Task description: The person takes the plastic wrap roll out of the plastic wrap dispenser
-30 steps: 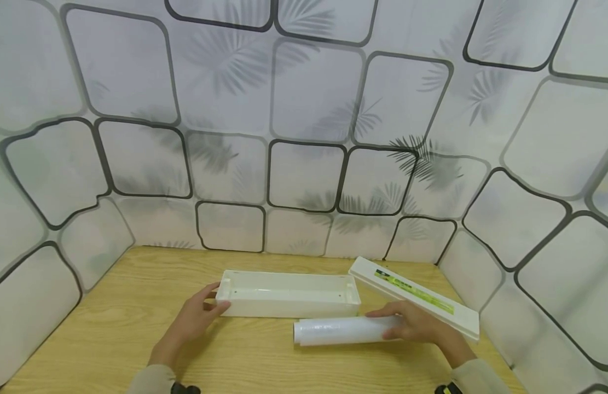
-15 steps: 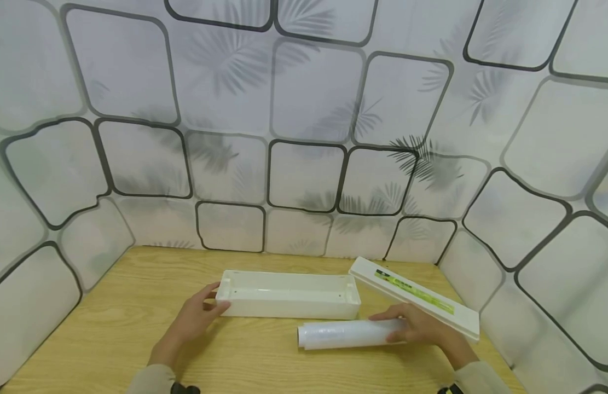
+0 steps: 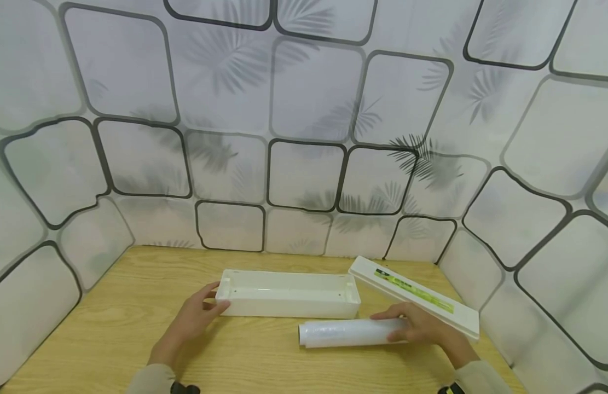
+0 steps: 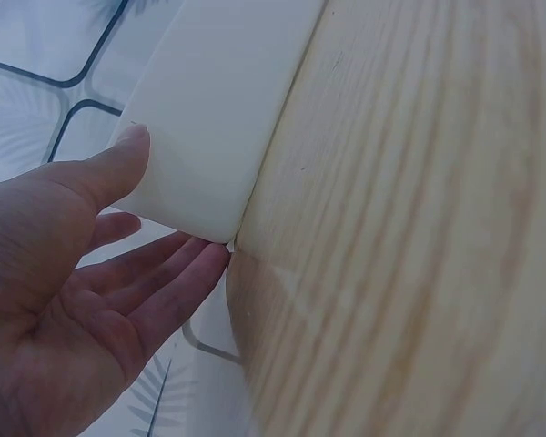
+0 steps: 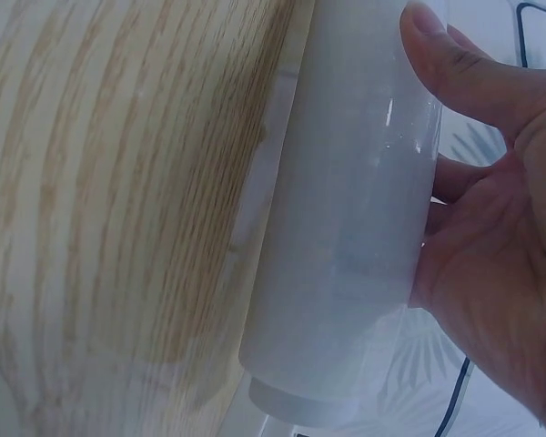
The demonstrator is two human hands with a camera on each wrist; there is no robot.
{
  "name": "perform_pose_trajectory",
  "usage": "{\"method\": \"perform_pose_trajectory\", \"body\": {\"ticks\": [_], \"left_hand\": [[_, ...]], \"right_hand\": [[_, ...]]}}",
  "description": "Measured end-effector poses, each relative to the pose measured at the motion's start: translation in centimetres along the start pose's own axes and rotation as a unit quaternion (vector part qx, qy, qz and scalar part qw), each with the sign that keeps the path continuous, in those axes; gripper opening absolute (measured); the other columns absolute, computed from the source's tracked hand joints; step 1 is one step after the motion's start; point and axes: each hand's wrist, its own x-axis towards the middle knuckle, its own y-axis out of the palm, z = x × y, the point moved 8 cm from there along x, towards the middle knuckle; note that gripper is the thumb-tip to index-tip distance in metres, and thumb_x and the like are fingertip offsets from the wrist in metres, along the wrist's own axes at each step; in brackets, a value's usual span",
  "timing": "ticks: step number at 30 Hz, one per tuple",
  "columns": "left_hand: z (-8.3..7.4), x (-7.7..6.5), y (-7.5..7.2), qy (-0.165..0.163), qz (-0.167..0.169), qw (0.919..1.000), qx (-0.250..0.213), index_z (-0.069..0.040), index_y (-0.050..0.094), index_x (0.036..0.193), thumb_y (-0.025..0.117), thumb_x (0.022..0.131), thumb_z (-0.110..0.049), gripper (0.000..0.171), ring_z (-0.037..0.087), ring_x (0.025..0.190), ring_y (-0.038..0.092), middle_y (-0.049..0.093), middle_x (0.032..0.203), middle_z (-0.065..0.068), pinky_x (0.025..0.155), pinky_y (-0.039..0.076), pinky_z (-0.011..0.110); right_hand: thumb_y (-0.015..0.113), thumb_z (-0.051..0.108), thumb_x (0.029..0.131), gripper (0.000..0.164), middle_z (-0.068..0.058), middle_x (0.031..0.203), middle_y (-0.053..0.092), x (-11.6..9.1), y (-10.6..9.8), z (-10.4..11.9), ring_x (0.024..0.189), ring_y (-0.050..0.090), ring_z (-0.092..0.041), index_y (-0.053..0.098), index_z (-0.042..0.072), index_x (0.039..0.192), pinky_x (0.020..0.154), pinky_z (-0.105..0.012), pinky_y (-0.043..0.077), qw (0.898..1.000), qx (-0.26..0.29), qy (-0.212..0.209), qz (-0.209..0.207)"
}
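Observation:
An open, long white plastic box lies lengthwise on the table. My left hand holds its left end; in the left wrist view, the thumb rests on the box's front wall and the fingers reach around the end. Just in front of the box is a roll of plastic wrap, gripped near its right end by my right hand. In the right wrist view, the thumb lies over the shiny film of the roll, while the far fingers are partly hidden behind it.
A long white lid with a green-yellow label lies slanted at the right, behind my right hand. Patterned cloth walls enclose the wooden table at the back and sides.
My right hand has shifted the roll slightly right and toward me, mostly in the first half second. The left hand, box and lid stay in place.

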Motion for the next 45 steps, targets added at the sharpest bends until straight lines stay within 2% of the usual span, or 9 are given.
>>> {"method": "perform_pose_trajectory", "body": {"ticks": [11,39,45], "left_hand": [[0.10,0.06,0.00,0.002,0.002,1.0000,0.000,-0.001,0.042,0.154,0.070,0.099,-0.031,0.068,0.035,0.108,0.071,0.061,0.136,0.031,0.084,0.063,0.040],[0.19,0.09,0.06,0.004,-0.001,1.0000,0.000,-0.001,0.043,0.153,0.070,0.099,-0.027,0.065,0.036,0.107,0.071,0.062,0.135,0.031,0.084,0.063,0.041],[0.22,0.06,0.02,0.002,-0.001,1.0000,0.001,-0.001,0.043,0.153,0.070,0.099,-0.027,0.066,0.037,0.108,0.071,0.061,0.135,0.032,0.085,0.064,0.042]], "right_hand": [[0.081,0.016,0.088,0.046,-0.012,0.117,0.078,-0.20,0.10,-0.14,0.107,0.069,-0.004,0.070,0.003,0.130,0.088,-0.023,0.058,1.000,0.010,0.008,0.005],[0.080,0.017,0.088,0.047,-0.019,0.124,0.074,-0.28,0.21,-0.56,0.114,0.068,-0.006,0.069,0.001,0.131,0.093,-0.020,0.057,0.999,0.022,0.033,0.020],[0.081,0.019,0.087,0.047,-0.018,0.123,0.075,-0.13,0.24,-0.58,0.116,0.068,-0.007,0.071,0.003,0.130,0.095,-0.021,0.057,0.999,0.000,0.026,0.019]]}}
